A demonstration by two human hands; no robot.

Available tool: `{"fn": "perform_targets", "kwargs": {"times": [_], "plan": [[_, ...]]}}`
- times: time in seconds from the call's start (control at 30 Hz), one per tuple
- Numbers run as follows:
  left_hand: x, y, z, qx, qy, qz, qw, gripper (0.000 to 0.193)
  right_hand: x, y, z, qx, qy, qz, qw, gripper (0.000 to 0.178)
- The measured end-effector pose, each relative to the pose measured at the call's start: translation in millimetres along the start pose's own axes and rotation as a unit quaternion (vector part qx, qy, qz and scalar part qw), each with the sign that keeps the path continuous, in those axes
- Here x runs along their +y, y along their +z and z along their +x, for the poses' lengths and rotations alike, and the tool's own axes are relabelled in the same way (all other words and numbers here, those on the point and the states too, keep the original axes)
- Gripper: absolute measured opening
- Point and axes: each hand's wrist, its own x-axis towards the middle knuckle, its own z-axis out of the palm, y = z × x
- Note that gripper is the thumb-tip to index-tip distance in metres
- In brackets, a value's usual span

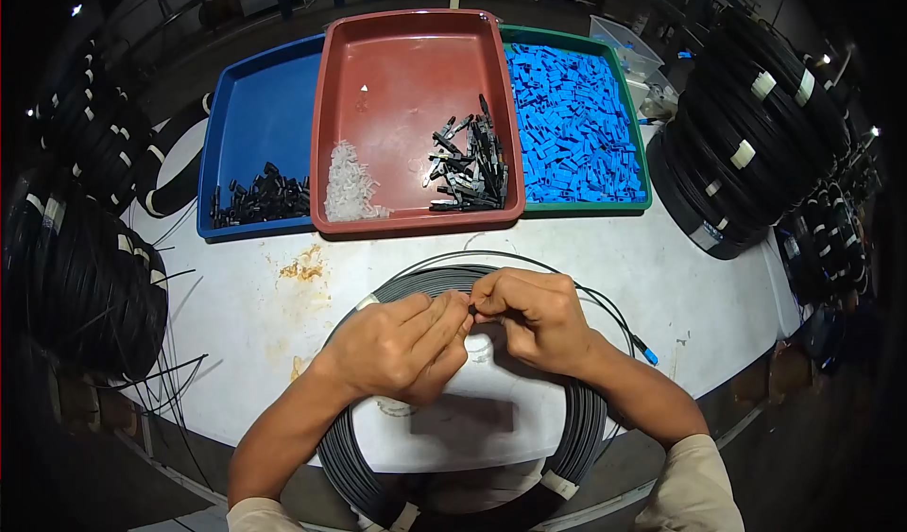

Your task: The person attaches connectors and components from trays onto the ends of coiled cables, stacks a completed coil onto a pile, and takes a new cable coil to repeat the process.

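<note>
My left hand and my right hand meet above the upper part of a coil of black cable. Thumbs and fingers of both are closed in a pinch around a small black piece, mostly covered by the fingertips, so its exact kind is hidden. The coil lies on the white table and overhangs its near edge, bound with pale tape. A loose loop of its cable runs out to the right of my right hand and ends in a blue connector.
Beyond the coil stand a blue tray with black sleeves, a red tray with white pieces and black connector parts, and a green tray full of blue clips. Stacked cable coils flank the white table, left and right.
</note>
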Motion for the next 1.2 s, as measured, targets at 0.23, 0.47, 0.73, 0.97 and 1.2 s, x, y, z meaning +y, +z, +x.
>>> {"fn": "perform_targets", "kwargs": {"times": [0.23, 0.47, 0.73, 0.97, 1.2], "plan": [[-1.0, -4.0, -2.1, 0.012, -0.336, -0.306, 0.891, 0.007, -1.7, -3.3, 0.9, 0.015, -0.166, -0.188, 0.968, 0.014], [-2.1, 3.4, -6.0, 0.001, -0.234, -0.251, 0.939, 0.008, -6.2, -1.5, 1.0, -0.012, -0.052, -0.076, 0.996, 0.021], [4.2, 0.9, -2.2, -0.035, -0.006, 0.021, 0.999, 0.012, 0.6, -0.7, 1.9, -0.015, 0.051, 0.027, 0.998, 0.020], [-0.7, 1.6, -8.7, 0.013, -0.317, -0.290, 0.903, 0.011, -2.0, -3.0, 2.3, 0.004, -0.180, -0.196, 0.964, 0.018], [-1.5, 0.6, -5.6, 0.004, -0.172, -0.228, 0.958, 0.012, -9.3, -2.6, 0.7, -0.026, -0.036, -0.082, 0.996, 0.023]]}}
